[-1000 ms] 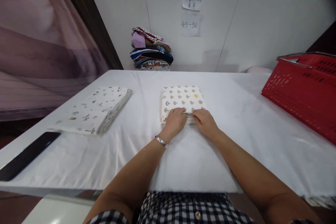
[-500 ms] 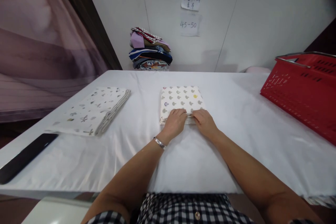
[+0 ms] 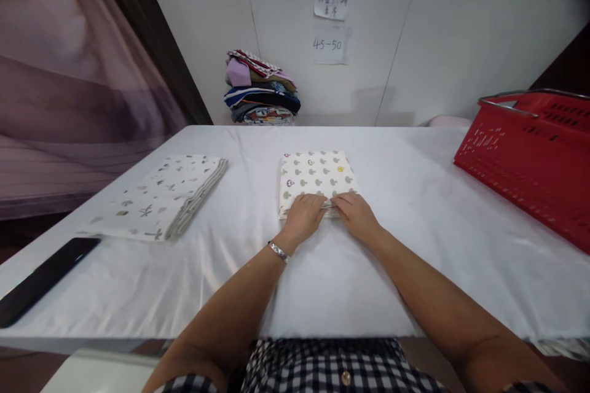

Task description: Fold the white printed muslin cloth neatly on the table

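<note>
A folded white cloth (image 3: 318, 172) with small grey mushroom prints and a few coloured ones lies in the middle of the table. My left hand (image 3: 305, 215) is closed on the left part of its near edge, fingers bent over the top layers. Close beside it, my right hand (image 3: 356, 214) pinches the same near edge further right. The fingertips of both hands almost meet, and the thumbs are mostly hidden. To the left lies another folded cloth (image 3: 161, 196), white with grey leaf-like prints, untouched.
The table is covered with a white, slightly wrinkled cloth (image 3: 221, 295). A black phone-like slab (image 3: 46, 279) lies at the left front edge. On the right stands a red basket (image 3: 530, 159) with metal handles. Behind the table rises a stack of folded fabrics (image 3: 262, 89) against the wall.
My fingers have pressed the near edge of the mushroom-print cloth down a little, narrowing the gap between its layers. The view has shifted slightly; the other things stay put.
</note>
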Available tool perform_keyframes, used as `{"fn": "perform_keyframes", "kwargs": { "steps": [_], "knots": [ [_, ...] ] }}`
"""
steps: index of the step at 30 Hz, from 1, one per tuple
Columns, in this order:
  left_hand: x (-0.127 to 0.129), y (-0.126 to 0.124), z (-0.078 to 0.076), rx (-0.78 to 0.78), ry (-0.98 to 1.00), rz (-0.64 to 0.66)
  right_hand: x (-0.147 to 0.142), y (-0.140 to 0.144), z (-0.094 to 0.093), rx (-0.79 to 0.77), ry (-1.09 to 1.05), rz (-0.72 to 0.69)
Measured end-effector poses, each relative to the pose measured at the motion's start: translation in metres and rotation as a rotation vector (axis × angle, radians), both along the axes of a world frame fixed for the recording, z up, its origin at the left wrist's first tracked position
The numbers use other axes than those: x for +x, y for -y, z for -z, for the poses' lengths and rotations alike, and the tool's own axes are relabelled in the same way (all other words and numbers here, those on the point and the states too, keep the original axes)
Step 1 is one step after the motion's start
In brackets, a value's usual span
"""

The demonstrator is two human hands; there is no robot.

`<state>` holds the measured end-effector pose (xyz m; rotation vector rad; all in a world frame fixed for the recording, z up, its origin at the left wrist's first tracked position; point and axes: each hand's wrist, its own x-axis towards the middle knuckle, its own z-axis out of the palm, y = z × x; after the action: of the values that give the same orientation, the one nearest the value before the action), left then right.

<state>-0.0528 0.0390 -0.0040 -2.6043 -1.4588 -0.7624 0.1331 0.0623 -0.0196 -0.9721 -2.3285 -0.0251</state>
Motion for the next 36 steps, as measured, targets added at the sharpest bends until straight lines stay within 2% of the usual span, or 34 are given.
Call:
{"fn": "perform_keyframes", "kwargs": {
  "steps": [6,12,21,36],
  "knots": [
    [-0.0030,0.0000,0.0039,0.017,-0.004,0.007,-0.0005,0.0017,-0.0003,0.045,0.018,-0.014],
    [-0.0051,0.0011,0.0035,-0.004,0.023,0.000,-0.0002,0.0030,-0.0002,-0.027,0.018,-0.017],
    [-0.0055,0.0033,0.0000,-0.053,0.050,-0.048,0.0000,0.0067,-0.0032,-0.143,-0.190,-0.019],
    [0.0002,0.0029,0.0017,-0.075,0.119,-0.099,-0.0054,0.0041,-0.0006,-0.145,-0.188,0.028]
  ]
}}
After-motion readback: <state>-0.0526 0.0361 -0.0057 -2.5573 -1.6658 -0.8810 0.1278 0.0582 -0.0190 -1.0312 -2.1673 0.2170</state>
